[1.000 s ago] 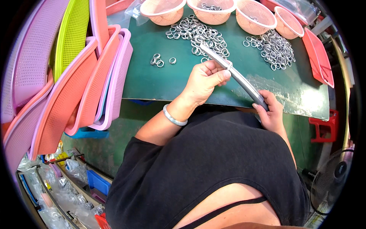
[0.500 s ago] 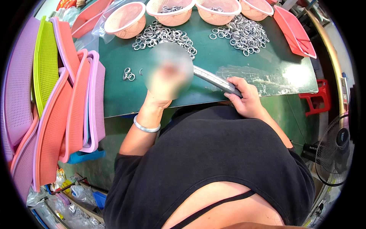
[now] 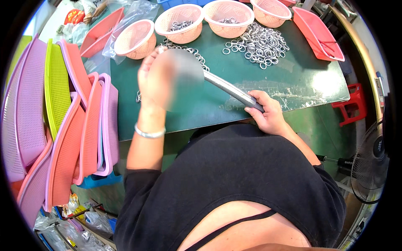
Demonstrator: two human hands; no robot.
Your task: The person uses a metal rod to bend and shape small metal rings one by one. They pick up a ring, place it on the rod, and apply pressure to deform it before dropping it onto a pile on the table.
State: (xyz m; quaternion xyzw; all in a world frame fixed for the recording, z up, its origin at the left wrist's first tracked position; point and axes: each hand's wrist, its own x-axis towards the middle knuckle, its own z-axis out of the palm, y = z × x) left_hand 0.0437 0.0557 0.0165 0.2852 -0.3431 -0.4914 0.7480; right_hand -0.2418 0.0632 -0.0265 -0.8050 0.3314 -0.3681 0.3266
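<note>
We have our right hand [image 3: 270, 115] clamped around the dark lower end of a long grey metal rod [image 3: 230, 90], which slants up and leftward over the scuffed green surface [image 3: 201, 115] until a round blur hides its far end. Our left hand [image 3: 155, 83], a pale rigid bangle [image 3: 150, 134] on its wrist, is raised beside a partly hidden heap of silver-coloured metal rings [image 3: 205, 67]; with its grip partly blurred, we cannot tell whether it is apart or closed on anything. Farther right, we see a loose ring pile [image 3: 266, 46] near the round pink plastic baskets [image 3: 179, 38].
</note>
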